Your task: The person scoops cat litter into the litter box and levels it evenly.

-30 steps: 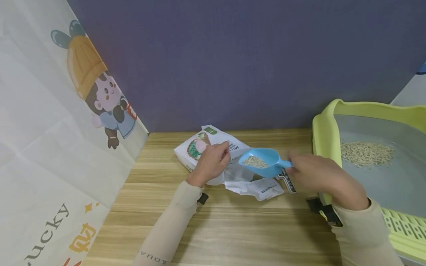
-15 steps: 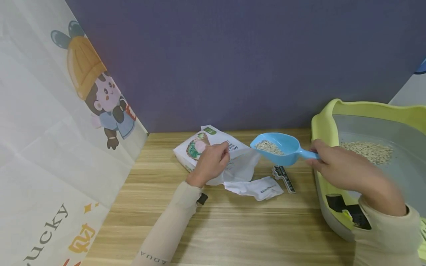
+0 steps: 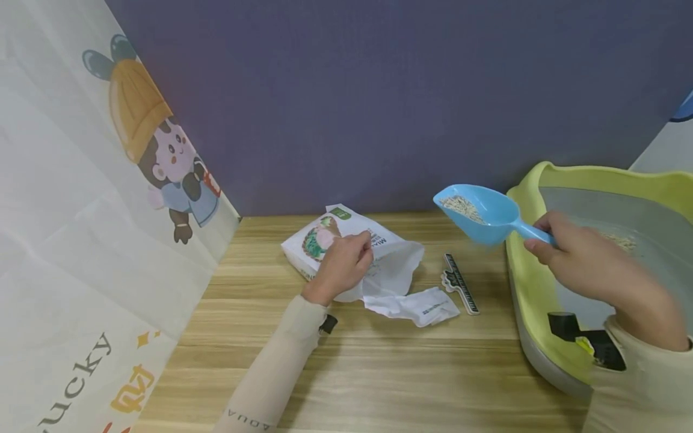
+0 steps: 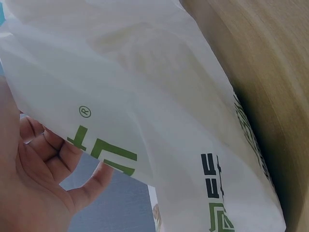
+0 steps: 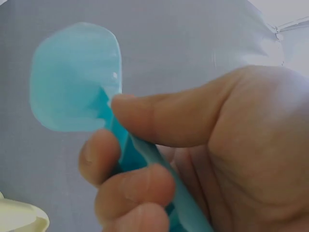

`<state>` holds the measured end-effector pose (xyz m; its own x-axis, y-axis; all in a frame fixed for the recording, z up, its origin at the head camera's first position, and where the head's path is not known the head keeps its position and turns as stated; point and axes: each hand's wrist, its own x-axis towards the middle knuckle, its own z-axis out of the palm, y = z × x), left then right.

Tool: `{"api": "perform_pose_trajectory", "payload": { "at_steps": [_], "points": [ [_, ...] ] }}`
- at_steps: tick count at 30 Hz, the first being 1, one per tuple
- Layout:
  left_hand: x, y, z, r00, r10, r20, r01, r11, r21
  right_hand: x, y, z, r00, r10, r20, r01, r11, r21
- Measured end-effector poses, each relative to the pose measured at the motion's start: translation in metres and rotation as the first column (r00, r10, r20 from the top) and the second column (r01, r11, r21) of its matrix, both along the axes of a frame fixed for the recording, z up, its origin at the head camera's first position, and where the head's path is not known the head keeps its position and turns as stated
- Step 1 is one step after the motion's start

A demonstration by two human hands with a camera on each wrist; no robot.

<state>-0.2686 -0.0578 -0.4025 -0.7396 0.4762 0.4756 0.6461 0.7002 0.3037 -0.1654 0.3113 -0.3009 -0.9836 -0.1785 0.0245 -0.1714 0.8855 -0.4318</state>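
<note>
My right hand (image 3: 590, 255) grips the handle of a blue scoop (image 3: 495, 213), thumb along the top and fingers curled under it. Pale litter pellets (image 3: 462, 207) lie in the scoop, which hangs in the air by the litter box's left rim. In the right wrist view the scoop's underside (image 5: 72, 82) shows beyond the fingers. My left hand (image 3: 344, 264) holds the upper edge of a white printed litter bag (image 3: 390, 264) lying on its side, its mouth toward the right. The left wrist view has curled fingers (image 4: 53, 150) at the bag's edge (image 4: 106, 116).
A green and grey litter box (image 3: 527, 264) stands at the right, with some pellets (image 3: 621, 242) on its floor. On the wooden table (image 3: 411, 379), a black and white sealing clip (image 3: 459, 284) lies between bag and box. A dark panel (image 3: 346, 108) rises behind.
My right hand has carried the loaded scoop up and right, from the bag's mouth to near the litter box. The left hand has stayed on the bag.
</note>
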Motion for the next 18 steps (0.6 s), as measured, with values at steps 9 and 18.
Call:
{"api": "perform_pose_trajectory", "payload": {
  "at_steps": [9,18],
  "points": [
    [0.000,0.000,-0.002,1.000,0.001,0.005,-0.001,1.000,-0.002,-0.005,0.012,-0.001,0.994,-0.094,-0.048,0.090,0.993,-0.078],
    [0.000,0.003,-0.004,1.000,-0.009,0.009,0.009,1.000,0.004,0.002,0.032,0.000,0.983,-0.163,-0.087,0.155,0.983,-0.096]
  ]
}}
